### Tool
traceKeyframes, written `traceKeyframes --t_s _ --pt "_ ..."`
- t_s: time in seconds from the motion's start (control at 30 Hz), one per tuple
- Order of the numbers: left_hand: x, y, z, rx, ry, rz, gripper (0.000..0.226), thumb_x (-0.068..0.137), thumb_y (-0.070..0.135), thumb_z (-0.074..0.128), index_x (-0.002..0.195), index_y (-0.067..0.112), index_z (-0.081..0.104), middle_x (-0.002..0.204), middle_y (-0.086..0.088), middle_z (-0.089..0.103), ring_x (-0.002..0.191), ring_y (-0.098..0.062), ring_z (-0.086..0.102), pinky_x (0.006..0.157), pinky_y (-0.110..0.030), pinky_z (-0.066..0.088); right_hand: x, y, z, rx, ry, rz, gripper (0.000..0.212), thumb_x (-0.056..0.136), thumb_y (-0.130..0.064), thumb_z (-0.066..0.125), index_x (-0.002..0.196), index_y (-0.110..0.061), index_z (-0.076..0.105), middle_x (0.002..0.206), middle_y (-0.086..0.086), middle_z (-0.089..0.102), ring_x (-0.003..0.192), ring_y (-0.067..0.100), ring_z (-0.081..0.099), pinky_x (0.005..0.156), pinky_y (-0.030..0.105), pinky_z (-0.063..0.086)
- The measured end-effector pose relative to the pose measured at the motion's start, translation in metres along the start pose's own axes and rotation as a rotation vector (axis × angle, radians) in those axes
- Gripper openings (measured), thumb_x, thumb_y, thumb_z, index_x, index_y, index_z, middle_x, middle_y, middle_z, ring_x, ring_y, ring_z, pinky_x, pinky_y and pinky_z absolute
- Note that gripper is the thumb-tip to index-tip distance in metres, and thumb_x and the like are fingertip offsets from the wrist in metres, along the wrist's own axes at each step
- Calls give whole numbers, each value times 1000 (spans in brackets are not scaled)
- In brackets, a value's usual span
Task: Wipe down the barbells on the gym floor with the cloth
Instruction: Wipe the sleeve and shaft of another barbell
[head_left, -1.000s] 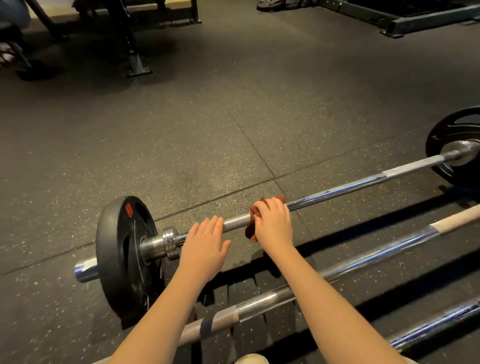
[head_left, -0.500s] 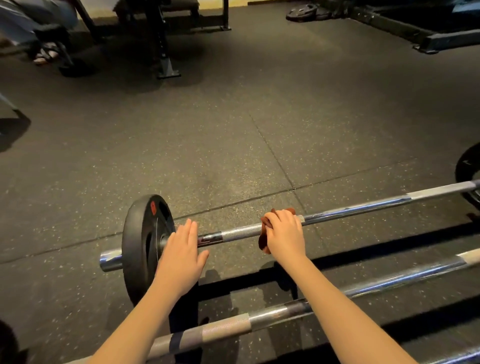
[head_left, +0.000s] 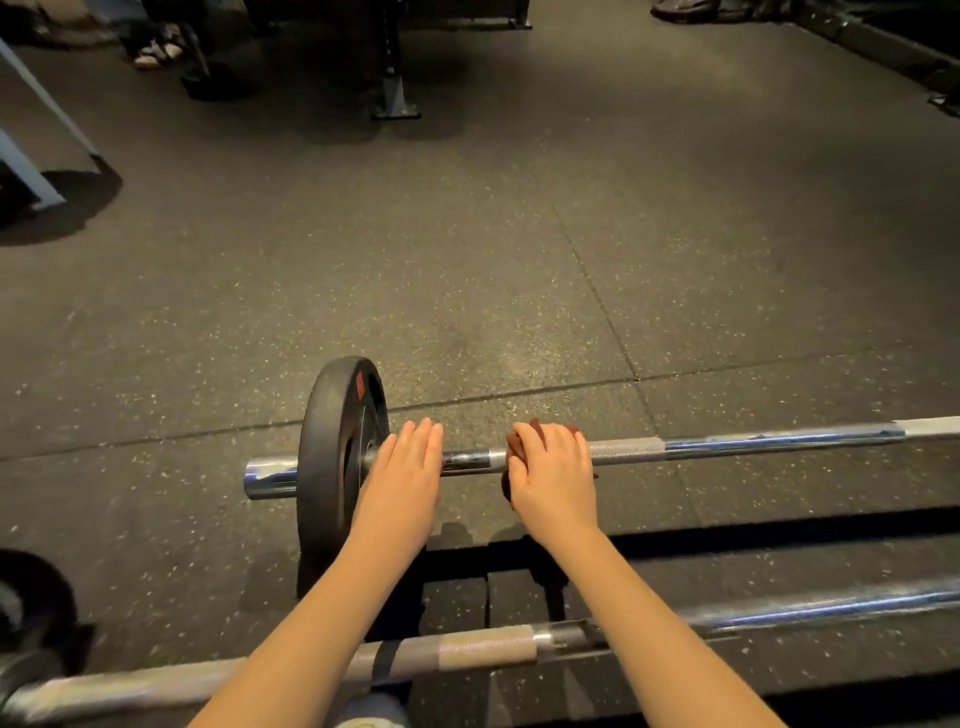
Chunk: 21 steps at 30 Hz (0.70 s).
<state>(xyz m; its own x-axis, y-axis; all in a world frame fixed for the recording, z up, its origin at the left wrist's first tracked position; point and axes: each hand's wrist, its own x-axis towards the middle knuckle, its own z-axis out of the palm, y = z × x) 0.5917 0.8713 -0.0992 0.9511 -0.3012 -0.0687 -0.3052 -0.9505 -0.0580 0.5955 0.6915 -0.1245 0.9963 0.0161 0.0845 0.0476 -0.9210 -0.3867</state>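
Barbell shaft (head_left: 753, 441) is clasped through the cloth (head_left: 514, 448) by the right hand (head_left: 553, 470), left hand (head_left: 405, 467) laid flat; nearer barbell (head_left: 779, 610) apparently unwiped.

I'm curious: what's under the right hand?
A brown cloth, edges peeking out around the right hand, draped over the far barbell. Most of the cloth and the bar beneath are covered.

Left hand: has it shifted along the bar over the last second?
Yes. The left hand slid left along the bar toward the weight plate; the gap between them has closed.
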Motion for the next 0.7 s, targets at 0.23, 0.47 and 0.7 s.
traceKeyframes --t_s 0.23,0.47,0.7 --pt "3 -7 -23 241 -67 120 66 98 22 42 152 4 8 157 -13 18 145 -27 16 119 -39 9 15 -3 -6 25 -176 -211 42 94 -29 52 136 -24 46 121 -4 59 117 20 49 101 34 34" --pt "1 -53 -66 105 325 81 47 88 31 44 121 2 62 120 -13 63 120 -33 55 108 -45 30 7 -11 -7 97 -131 -76 40 97 -24 50 137 -26 44 126 -5 54 119 20 44 106 31 31" --pt "-3 -59 -62 -309 287 -117 71 88 44 21 139 2 47 145 -13 46 140 -28 34 117 -41 23 1 -38 -5 90 -179 -123 43 98 -20 48 140 -18 37 131 -1 50 120 22 43 103 30 30"
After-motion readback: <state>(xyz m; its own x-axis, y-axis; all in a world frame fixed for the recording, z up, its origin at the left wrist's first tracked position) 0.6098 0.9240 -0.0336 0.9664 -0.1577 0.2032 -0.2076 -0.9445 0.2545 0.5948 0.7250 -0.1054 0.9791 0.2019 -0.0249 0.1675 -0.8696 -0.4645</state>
